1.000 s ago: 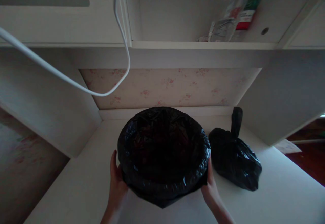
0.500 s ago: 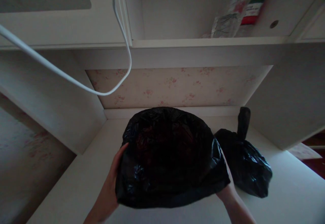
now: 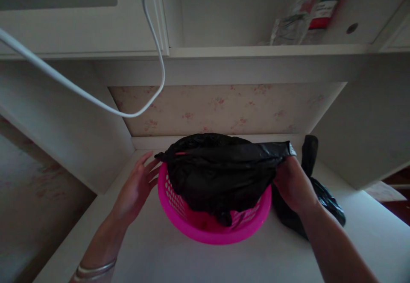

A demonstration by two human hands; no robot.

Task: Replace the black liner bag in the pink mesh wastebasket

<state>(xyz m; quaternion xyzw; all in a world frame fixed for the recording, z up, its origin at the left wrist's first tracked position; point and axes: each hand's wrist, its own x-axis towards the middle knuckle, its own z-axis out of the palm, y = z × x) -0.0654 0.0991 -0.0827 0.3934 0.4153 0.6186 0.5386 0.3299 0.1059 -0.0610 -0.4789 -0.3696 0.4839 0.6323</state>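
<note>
A black plastic bag (image 3: pixel 221 176) hangs partly inside a pink basket (image 3: pixel 214 237) with a perforated wall. The basket's front rim and part of its floor show uncovered. My right hand (image 3: pixel 293 182) grips the bag's edge at the upper right, its fingertips hidden by the plastic. At the basket's left side, my left hand (image 3: pixel 139 189) has its fingers stretched out and apart, close to the rim and the bag's left corner. Whether those fingertips touch the basket I cannot tell. Behind my right forearm lies a knotted black bag (image 3: pixel 329 201).
A white cable (image 3: pixel 128 114) loops down at the upper left. Above the white tabletop (image 3: pixel 179 263) runs an open shelf (image 3: pixel 262 52) holding a clear plastic package (image 3: pixel 290 28) and a red and green package (image 3: pixel 322 16). White side panels flank the space.
The bag's front edge has come off the basket's front rim and been lifted up and back, uncovering the pink basket. My right hand has risen with it; my left has loosened.
</note>
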